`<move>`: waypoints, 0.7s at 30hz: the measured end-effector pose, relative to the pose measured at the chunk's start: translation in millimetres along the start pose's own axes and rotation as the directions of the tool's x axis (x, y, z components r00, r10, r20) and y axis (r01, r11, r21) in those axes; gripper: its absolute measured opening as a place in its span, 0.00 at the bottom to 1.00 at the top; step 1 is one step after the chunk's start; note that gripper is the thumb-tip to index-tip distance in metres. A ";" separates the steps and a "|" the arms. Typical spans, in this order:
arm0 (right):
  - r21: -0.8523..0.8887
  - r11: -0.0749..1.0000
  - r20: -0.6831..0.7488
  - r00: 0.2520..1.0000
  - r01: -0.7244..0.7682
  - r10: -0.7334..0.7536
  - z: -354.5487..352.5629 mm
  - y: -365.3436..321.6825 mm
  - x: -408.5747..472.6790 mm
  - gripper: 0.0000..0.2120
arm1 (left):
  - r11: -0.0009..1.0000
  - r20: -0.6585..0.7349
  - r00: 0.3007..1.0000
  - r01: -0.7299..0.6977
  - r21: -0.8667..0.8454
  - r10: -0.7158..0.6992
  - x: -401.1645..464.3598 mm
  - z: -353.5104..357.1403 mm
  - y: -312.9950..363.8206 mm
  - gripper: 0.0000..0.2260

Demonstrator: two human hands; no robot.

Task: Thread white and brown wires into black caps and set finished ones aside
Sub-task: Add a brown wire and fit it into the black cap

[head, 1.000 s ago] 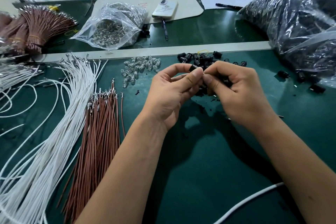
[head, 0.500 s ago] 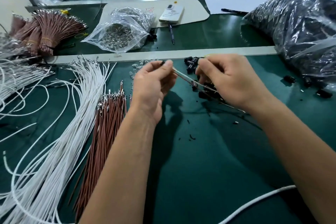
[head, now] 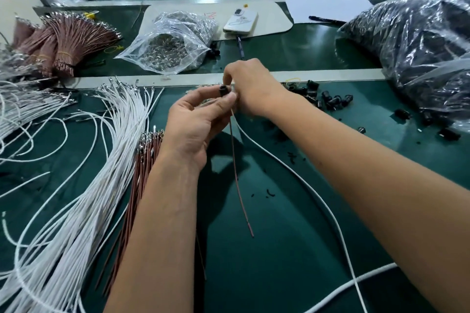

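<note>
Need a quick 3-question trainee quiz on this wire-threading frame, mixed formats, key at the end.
1. True or false: the left hand pinches a small black plastic cap.
2. Which two wires hang from that cap? A) thin brown wire and thin white wire B) two white C) two brown
3. Fill in: the loose pile of black caps lies to the ___ of the right hand.

Key: 1 true; 2 A; 3 right

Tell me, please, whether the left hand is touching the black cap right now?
Touching. The head view shows the left hand pinching the black cap between thumb and fingertips, with no gap.
</note>
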State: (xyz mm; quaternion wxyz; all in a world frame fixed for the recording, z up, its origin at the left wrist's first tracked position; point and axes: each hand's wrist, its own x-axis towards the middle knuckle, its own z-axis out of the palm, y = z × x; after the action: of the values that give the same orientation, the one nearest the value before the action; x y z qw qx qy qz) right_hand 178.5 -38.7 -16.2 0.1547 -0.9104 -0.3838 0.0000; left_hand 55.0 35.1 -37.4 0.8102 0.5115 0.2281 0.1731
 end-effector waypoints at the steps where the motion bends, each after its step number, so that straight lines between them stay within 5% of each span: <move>1: 0.070 0.997 -0.045 0.999 -0.012 0.015 -5.3 8.5 -6.7 0.13 | 1.000 0.033 0.999 -0.005 0.021 0.005 -0.7 1.5 -1.7 0.11; 4: 0.353 0.936 -0.244 0.965 -0.003 0.095 -21.6 38.2 -40.5 0.07 | 0.992 0.133 0.989 -0.076 0.099 0.063 -2.9 5.5 -7.0 0.10; 7: 0.663 0.742 -0.319 0.934 0.100 0.160 -28.5 60.4 -79.9 0.02 | 0.976 0.208 0.970 -0.159 0.146 0.127 -4.3 11.3 -11.1 0.10; 12: 0.828 0.505 -0.376 0.910 0.244 0.177 -20.6 66.8 -113.6 0.02 | 0.940 0.275 0.938 -0.272 0.207 0.211 -8.6 22.8 -17.1 0.10; 21: 0.698 0.634 -0.509 0.853 0.334 0.111 -1.0 63.6 -130.2 0.05 | 0.924 0.313 0.919 -0.314 0.216 0.239 -9.5 29.5 -23.8 0.11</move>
State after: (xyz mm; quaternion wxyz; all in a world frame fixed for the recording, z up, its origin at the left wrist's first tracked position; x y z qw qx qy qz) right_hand 131.2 -171.7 -48.6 0.6197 -0.6972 -0.3497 -0.0871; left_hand 64.3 -1.8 -46.2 0.7265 0.6605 0.0563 0.1808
